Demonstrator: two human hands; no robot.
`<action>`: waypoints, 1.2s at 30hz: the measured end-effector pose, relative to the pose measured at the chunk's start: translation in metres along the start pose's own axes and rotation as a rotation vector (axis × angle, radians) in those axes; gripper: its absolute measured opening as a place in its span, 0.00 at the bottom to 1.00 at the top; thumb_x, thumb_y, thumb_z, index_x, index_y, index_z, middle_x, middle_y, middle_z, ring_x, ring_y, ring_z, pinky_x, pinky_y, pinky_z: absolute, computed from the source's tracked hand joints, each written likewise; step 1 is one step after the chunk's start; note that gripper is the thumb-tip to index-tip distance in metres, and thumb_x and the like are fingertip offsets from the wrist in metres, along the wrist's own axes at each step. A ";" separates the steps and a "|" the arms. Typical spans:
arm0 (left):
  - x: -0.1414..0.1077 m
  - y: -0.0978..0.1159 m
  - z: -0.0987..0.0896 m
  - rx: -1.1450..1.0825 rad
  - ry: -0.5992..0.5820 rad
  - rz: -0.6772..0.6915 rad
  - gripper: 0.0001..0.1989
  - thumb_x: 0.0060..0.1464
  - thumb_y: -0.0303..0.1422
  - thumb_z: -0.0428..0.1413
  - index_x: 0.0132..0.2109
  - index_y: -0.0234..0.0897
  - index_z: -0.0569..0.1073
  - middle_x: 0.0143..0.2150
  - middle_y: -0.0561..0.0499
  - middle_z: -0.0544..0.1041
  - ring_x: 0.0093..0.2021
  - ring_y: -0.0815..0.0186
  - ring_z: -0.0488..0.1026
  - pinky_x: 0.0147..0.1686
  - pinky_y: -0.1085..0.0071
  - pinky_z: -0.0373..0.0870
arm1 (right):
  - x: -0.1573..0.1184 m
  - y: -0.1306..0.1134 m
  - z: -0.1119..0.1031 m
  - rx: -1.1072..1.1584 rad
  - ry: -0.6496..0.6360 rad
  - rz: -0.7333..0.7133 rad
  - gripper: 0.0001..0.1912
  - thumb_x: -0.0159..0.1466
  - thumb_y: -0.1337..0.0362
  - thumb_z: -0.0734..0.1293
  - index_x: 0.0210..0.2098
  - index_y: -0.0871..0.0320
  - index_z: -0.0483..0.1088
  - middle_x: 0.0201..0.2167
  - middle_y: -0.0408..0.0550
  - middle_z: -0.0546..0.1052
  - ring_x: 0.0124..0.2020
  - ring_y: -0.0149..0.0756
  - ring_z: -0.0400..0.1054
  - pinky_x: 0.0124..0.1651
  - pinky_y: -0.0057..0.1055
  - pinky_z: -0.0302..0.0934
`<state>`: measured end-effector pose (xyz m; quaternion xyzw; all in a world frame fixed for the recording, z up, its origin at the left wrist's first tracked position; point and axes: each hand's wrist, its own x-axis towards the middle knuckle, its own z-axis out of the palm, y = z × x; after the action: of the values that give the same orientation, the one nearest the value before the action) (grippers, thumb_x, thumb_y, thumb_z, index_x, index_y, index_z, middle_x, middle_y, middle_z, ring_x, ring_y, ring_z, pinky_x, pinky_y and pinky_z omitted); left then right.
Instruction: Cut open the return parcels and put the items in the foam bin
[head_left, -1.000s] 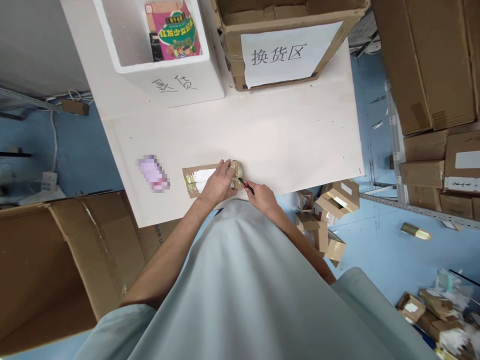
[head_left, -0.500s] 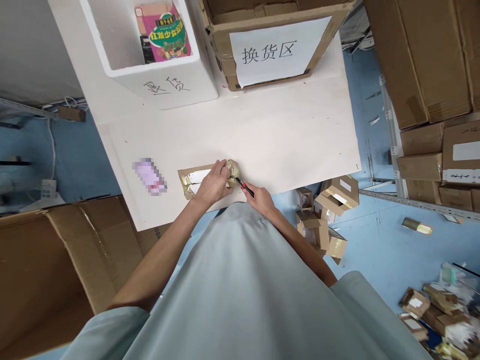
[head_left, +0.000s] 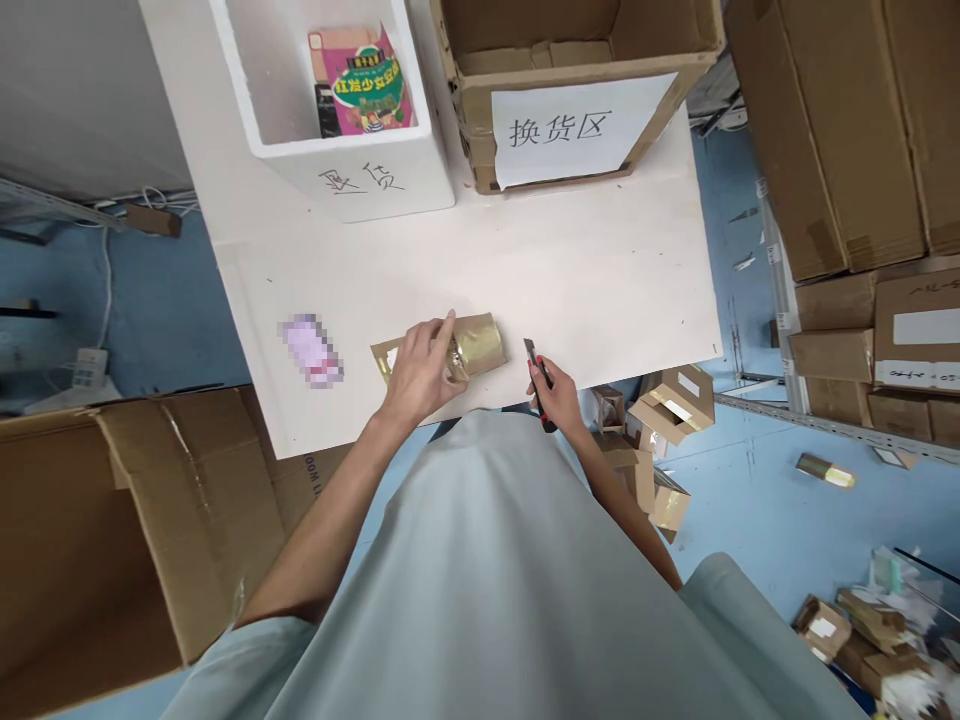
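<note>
A small cardboard package (head_left: 481, 342) with shiny tape lies near the front edge of the white table. My left hand (head_left: 420, 365) is over its middle, gripping it with fingers across the top and thumb on the near side, so part of the package is hidden. Its right end, a flap with clear or gold tape, sticks out past my fingers. My right hand (head_left: 559, 395) is closed around a black and red utility knife (head_left: 535, 362). The blade points up and away from me, apart from the package, to its right.
A white foam box (head_left: 352, 185) with a pink packet (head_left: 367, 90) inside stands at the back left. Beside it is a labelled cardboard box (head_left: 581, 130). A pixelated purple item (head_left: 310, 350) lies left. Opened boxes (head_left: 671, 405) lie below the table's right edge.
My right hand has drawn the knife away to the right from the package, blade now turned upward. The package's right end has unfolded flat, extending farther right. My left hand has stayed on it.
</note>
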<state>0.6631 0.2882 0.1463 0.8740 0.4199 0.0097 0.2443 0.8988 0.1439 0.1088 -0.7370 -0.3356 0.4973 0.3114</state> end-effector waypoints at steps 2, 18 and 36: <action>-0.016 -0.010 -0.014 -0.041 0.052 -0.048 0.59 0.54 0.36 0.68 0.84 0.46 0.45 0.73 0.35 0.62 0.73 0.37 0.61 0.70 0.40 0.66 | -0.002 -0.014 -0.006 0.018 0.052 -0.028 0.30 0.77 0.38 0.56 0.57 0.55 0.74 0.31 0.41 0.79 0.23 0.31 0.74 0.32 0.26 0.71; -0.024 -0.017 0.003 -0.123 0.263 0.056 0.19 0.74 0.45 0.56 0.65 0.47 0.74 0.78 0.41 0.66 0.83 0.41 0.52 0.79 0.34 0.53 | -0.002 -0.038 0.025 -0.034 -0.004 -0.033 0.28 0.78 0.43 0.58 0.64 0.53 0.73 0.32 0.40 0.81 0.22 0.30 0.74 0.34 0.27 0.72; 0.011 -0.001 0.057 -0.254 0.364 0.012 0.14 0.78 0.38 0.46 0.54 0.42 0.76 0.64 0.41 0.79 0.78 0.49 0.64 0.78 0.36 0.56 | 0.003 -0.104 0.040 -0.852 -0.106 -0.116 0.29 0.81 0.61 0.54 0.79 0.58 0.59 0.58 0.58 0.79 0.54 0.48 0.78 0.56 0.38 0.70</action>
<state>0.6819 0.2734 0.0935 0.8225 0.4474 0.2214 0.2726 0.8422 0.2120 0.1774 -0.7528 -0.5676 0.3331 -0.0110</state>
